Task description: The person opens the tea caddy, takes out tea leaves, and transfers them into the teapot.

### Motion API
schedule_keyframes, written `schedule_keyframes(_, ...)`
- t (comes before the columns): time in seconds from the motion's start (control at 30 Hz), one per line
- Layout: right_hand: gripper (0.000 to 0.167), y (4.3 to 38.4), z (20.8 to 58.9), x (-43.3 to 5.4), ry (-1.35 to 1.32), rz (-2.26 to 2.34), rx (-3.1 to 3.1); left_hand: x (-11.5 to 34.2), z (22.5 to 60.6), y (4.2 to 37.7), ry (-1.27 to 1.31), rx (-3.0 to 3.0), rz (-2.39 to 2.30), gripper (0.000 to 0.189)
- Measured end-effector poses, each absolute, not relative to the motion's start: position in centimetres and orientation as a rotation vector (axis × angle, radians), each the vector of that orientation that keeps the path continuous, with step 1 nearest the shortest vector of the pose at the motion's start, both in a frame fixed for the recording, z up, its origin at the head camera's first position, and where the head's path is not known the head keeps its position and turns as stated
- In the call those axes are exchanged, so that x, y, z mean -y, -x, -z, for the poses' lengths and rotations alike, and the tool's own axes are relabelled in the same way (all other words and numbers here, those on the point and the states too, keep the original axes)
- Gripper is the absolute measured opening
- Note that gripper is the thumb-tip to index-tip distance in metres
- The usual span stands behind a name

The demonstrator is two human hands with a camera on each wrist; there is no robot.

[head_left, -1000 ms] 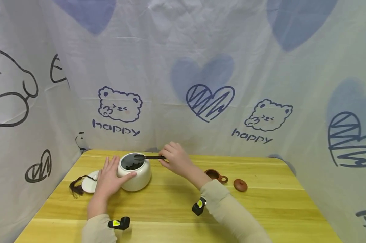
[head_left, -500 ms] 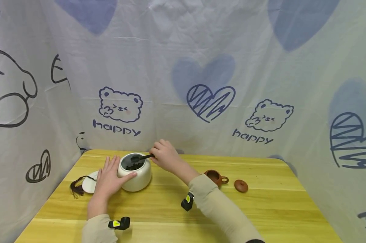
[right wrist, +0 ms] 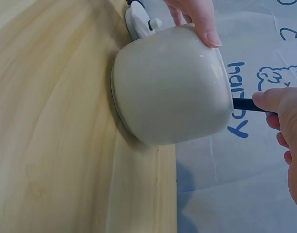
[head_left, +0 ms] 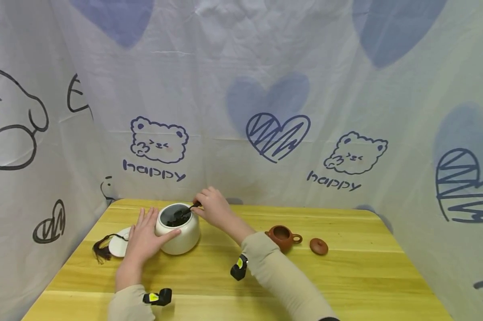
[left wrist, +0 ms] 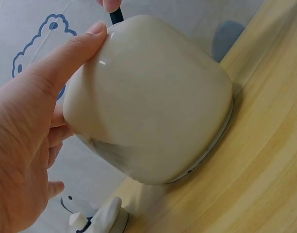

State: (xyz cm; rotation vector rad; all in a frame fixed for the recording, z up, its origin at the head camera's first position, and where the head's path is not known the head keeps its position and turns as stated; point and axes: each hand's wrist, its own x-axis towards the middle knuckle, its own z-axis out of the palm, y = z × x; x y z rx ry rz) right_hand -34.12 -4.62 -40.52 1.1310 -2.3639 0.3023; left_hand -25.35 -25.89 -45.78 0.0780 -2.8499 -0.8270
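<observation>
A white ceramic jar (head_left: pixel 179 238) stands upright on the table, its mouth open, with dark tea leaves (head_left: pixel 173 222) inside. My left hand (head_left: pixel 145 234) holds the jar from its left side; the thumb lies across the front near the rim and the fingers reach round the far side. Between thumb and fingers, my right hand (head_left: pixel 215 208) pinches the handle of a black tea scoop (head_left: pixel 194 205) just right of the jar. The scoop's head dips into the jar among the leaves. From the right wrist view, the jar wall hides that head, and only the black handle (right wrist: pixel 245 104) shows.
Left of the jar lies its white lid (head_left: pixel 118 244) with a dark tassel (head_left: pixel 101 252). To the right stand a small brown clay teapot (head_left: pixel 281 243), partly behind the right sleeve, and its round lid (head_left: pixel 319 246). A printed cloth (head_left: pixel 217 169) hangs behind the wooden table (head_left: pixel 365 267).
My right hand has moved left toward the jar, and the scoop has tilted down from the rim into the leaves. My left hand and the jar stay in place.
</observation>
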Motion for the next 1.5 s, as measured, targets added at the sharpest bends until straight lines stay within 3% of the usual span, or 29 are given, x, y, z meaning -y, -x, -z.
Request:
schedule_keyframes(0.6, 0.017, 33.5, 42.9, 6.5, -0.992, -0.676, 2.281, 25.8, 46.0, 25.2, -0.088, 2.836, 0.866, 0.115)
schedule_keyframes(1.0, 0.016, 33.6, 43.9, 7.0, -1.07, -0.419, 2.232, 25.8, 46.0, 25.3, -0.092, 2.839, 0.867, 0.115)
schedule_keyframes(1.5, 0.018, 33.0, 41.1, 6.6, -1.222, -0.418, 2.591, 25.7, 45.8, 25.4, -0.087, 2.843, 0.876, 0.114)
